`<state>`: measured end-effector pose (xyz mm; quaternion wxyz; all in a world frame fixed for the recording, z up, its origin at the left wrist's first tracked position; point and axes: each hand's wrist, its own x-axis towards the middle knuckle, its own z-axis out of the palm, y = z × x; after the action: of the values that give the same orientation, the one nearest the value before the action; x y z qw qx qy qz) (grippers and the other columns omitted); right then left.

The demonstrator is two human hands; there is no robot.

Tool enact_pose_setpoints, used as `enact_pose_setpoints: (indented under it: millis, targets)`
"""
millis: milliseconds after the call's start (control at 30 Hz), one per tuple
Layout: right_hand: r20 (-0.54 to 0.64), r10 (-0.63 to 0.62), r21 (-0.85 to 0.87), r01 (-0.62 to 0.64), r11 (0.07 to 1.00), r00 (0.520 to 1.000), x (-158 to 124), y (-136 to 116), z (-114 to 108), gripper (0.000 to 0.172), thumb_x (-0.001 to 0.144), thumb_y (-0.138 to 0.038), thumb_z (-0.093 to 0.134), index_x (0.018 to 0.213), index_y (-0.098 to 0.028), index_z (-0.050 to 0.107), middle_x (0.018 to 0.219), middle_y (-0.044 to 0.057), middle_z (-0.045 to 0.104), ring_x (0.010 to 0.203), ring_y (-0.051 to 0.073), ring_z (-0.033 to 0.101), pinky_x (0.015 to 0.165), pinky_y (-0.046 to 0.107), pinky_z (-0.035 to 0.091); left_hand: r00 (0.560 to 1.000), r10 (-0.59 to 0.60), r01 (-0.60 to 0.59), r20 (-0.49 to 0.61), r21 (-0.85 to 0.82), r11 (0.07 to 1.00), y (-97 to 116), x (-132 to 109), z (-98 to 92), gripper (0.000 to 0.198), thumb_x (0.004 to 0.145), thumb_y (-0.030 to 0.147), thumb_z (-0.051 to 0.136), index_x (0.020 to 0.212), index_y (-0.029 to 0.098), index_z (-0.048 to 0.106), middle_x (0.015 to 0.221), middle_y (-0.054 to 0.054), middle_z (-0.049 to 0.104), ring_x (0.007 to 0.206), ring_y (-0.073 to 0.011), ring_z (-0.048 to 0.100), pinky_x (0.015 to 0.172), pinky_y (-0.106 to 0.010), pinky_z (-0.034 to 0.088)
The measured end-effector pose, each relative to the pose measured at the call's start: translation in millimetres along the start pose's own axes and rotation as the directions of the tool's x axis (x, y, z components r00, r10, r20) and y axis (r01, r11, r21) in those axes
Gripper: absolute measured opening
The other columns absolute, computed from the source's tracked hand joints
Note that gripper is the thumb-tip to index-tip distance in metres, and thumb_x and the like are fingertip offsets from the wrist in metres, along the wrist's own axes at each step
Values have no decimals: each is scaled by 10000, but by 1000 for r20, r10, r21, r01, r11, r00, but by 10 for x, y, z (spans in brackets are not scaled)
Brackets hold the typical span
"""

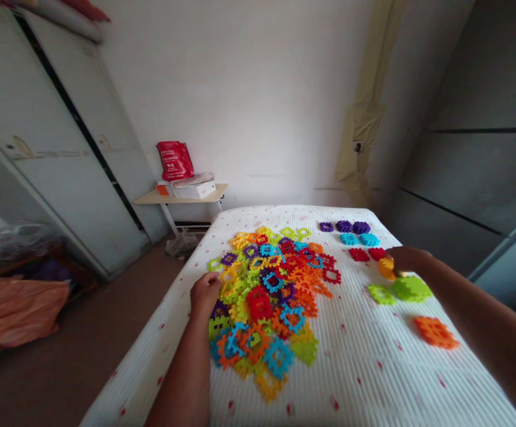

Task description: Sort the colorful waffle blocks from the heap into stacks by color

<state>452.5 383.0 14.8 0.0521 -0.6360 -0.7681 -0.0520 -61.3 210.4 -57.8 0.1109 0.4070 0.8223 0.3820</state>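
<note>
A mixed heap of toothed plastic interlocking building pieces [260, 302] in several colours spreads over the left and middle of the white bedspread [338, 367]. At the heap's left edge is my left hand [203, 292], its fingers curled in beside yellow pieces; whatever may be in them is hidden. Over on the right, my right hand [408, 260] grips a yellow interlocking piece [387, 268] at the bed's edge. Just beyond it lie red pieces [359, 255]. On the near side sit a stack of lime-green pieces [411, 289] and a single lime-green piece [381, 294].
Purple pieces [344, 226] and light-blue pieces [349, 238] lie in rows at the far right, with orange pieces [436, 332] nearer. Behind the bed's left corner, a small table [182, 197] bears a red bag [175, 160]. Grey cabinets [475, 160] flank the right side.
</note>
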Motion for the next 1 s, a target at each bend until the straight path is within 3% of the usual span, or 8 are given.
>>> enact_pose_setpoints:
  millis: [167, 267, 400, 533, 633, 733, 867, 1000]
  targets:
    - [230, 42, -90, -22, 996, 972, -2, -59, -164, 411, 543, -113, 727, 946, -180, 679, 960, 119, 664, 848, 283, 642, 642, 343, 488, 998, 17, -24, 68, 103, 994, 41, 91, 27, 455, 663, 369, 608, 1069, 170, 651, 896, -90, 694, 813, -242, 641, 717, -302, 445]
    - [259, 67, -149, -29, 988, 964, -28, -188, -283, 504, 574, -119, 716, 1067, -176, 630, 1071, 152, 640, 944, 329, 621, 672, 386, 495, 995, 10, -22, 102, 123, 992, 72, 144, 42, 401, 634, 407, 631, 979, 208, 683, 853, -78, 695, 771, -236, 642, 658, -288, 430]
    - [245, 5, -169, 38, 985, 970, -201, -559, -348, 430, 712, -213, 635, 1139, -199, 583, 1101, 146, 634, 1000, 319, 600, 729, 405, 479, 997, -39, 32, 68, 100, 994, 73, 162, 60, 261, 561, 348, 668, 794, 232, 690, 764, -45, 696, 703, -221, 631, 615, -280, 415]
    - [161, -160, -101, 177, 979, 974, -558, -1071, -321, 396, 753, -234, 596, 1148, -250, 571, 1089, 91, 648, 968, 259, 613, 738, 339, 460, 998, -49, 48, -25, -38, 998, -3, 132, 56, 192, 575, 350, 613, 709, 217, 651, 679, -18, 666, 633, -199, 606, 593, -284, 429]
    - [81, -259, -1, 260, 966, 962, -852, -1440, -254, 210, 821, -266, 530, 1004, -221, 623, 929, 74, 684, 866, 222, 635, 707, 291, 441, 995, -44, 25, -93, -200, 979, -57, 101, 32, 301, 586, 399, 579, 784, 177, 630, 693, -22, 649, 605, -175, 589, 574, -273, 451]
    - [-3, -308, 115, 307, 945, 951, -1065, -1731, -96, 162, 864, -245, 466, 884, -200, 621, 884, 62, 679, 785, 168, 632, 643, 232, 415, 988, -55, 4, -141, -339, 941, -43, 66, -1, 409, 575, 453, 583, 845, 148, 612, 659, -10, 619, 560, -153, 558, 546, -267, 458]
    - [-126, -394, 146, 410, 900, 910, -1178, -1937, 240, 198, 886, -201, 415, 797, -182, 591, 759, 36, 640, 647, 125, 586, 576, 217, 378, 973, -91, -39, -214, -535, 844, 71, -9, -24, 398, 524, 423, 686, 814, 158, 624, 584, 31, 581, 516, -132, 531, 518, -249, 448]
    - [-216, -476, 152, 511, 846, 853, -1184, -1985, 482, 211, 897, -227, 420, 760, -179, 574, 721, 30, 607, 600, 130, 542, 555, 241, 366, 969, -38, -117, -246, -584, 803, 210, -127, -11, 338, 543, 384, 708, 790, 173, 614, 631, 41, 595, 562, -120, 552, 585, -233, 470]
